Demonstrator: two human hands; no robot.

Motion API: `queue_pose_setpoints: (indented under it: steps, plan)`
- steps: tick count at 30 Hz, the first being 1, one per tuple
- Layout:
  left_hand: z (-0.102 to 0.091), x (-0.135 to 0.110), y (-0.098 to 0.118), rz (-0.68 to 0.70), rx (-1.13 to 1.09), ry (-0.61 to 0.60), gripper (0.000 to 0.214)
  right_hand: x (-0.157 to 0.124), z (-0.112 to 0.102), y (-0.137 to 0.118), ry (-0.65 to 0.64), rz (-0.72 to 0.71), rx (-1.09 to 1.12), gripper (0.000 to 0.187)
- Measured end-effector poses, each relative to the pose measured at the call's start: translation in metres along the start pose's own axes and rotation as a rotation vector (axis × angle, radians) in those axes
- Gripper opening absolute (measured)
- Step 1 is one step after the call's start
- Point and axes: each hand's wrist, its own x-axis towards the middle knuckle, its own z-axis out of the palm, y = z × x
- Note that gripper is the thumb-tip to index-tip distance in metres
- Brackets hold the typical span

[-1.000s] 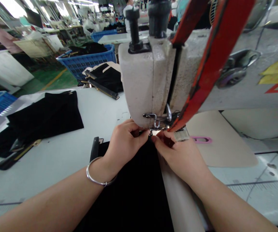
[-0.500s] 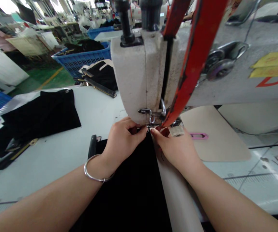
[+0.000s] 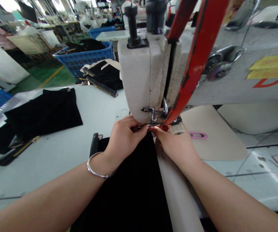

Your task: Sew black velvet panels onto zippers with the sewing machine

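A black fabric piece (image 3: 134, 187) runs from the bottom of the view up to the foot of a white sewing machine (image 3: 141, 71). My left hand (image 3: 123, 140), with a silver bangle on the wrist, pinches the fabric's top edge just under the metal presser foot (image 3: 154, 117). My right hand (image 3: 175, 145) pinches the same edge from the right side, fingertips almost touching the left ones. An orange-red strap (image 3: 196, 61) slants down across the machine to the foot. The needle itself is hidden behind the fingers.
Folded black garments (image 3: 44, 111) lie on the white table (image 3: 63, 154) to the left. Blue crates (image 3: 85, 58) of dark cloth stand behind. A beige pad (image 3: 213, 138) with a pink tool (image 3: 198, 135) lies right of the machine. Another person sits at far left.
Both hands stay pinched on the fabric edge at the presser foot, shifting only slightly. The view wobbled a little.
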Motion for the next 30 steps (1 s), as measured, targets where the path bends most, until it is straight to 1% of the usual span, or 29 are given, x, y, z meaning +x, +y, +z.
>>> queue_pose_setpoints:
  steps: [6,8,12,16,18,19,21,22,24,25,26,28,30]
  plan:
    - [0.0,-0.001,0.001,0.025,0.004,0.014,0.013,0.001,-0.002,-0.002,-0.109,-0.015,-0.011,0.021]
    - [0.0,-0.002,0.002,0.021,-0.001,0.017,0.012,0.001,-0.003,-0.002,-0.122,-0.02,-0.019,0.02]
    - [0.0,-0.001,0.002,0.032,-0.017,0.014,0.013,0.001,-0.004,-0.001,-0.078,-0.038,-0.021,0.017]
    - [-0.001,-0.001,0.001,0.068,-0.02,0.017,0.012,-0.001,-0.007,-0.002,-0.05,-0.033,-0.03,0.019]
    - [-0.004,-0.004,0.003,0.131,0.032,0.058,0.009,-0.003,-0.011,-0.004,-0.069,-0.001,-0.011,0.017]
    - [-0.007,-0.007,0.005,0.176,0.064,0.098,0.007,-0.004,-0.014,-0.005,-0.091,0.019,0.01,0.015]
    - [-0.013,-0.014,0.009,0.288,0.084,0.158,0.005,-0.008,-0.021,-0.009,-0.161,0.057,0.07,0.011]
    - [-0.016,-0.018,0.012,0.351,0.059,0.159,0.006,-0.009,-0.024,-0.01,-0.206,0.072,0.103,0.01]
    - [-0.019,-0.026,0.018,0.456,-0.019,0.08,0.015,-0.012,-0.029,-0.013,-0.281,0.086,0.189,0.006]
    - [-0.02,-0.029,0.02,0.482,-0.051,0.024,0.022,-0.014,-0.031,-0.013,-0.304,0.088,0.242,0.004]
    - [-0.019,-0.032,0.021,0.481,-0.073,-0.031,0.03,-0.015,-0.032,-0.014,-0.318,0.088,0.286,0.004]
    - [-0.017,-0.034,0.022,0.387,-0.1,-0.114,0.04,-0.017,-0.034,-0.015,-0.313,0.079,0.343,0.005]
    - [-0.014,-0.033,0.022,0.263,-0.105,-0.17,0.038,-0.017,-0.035,-0.016,-0.291,0.083,0.323,0.007]
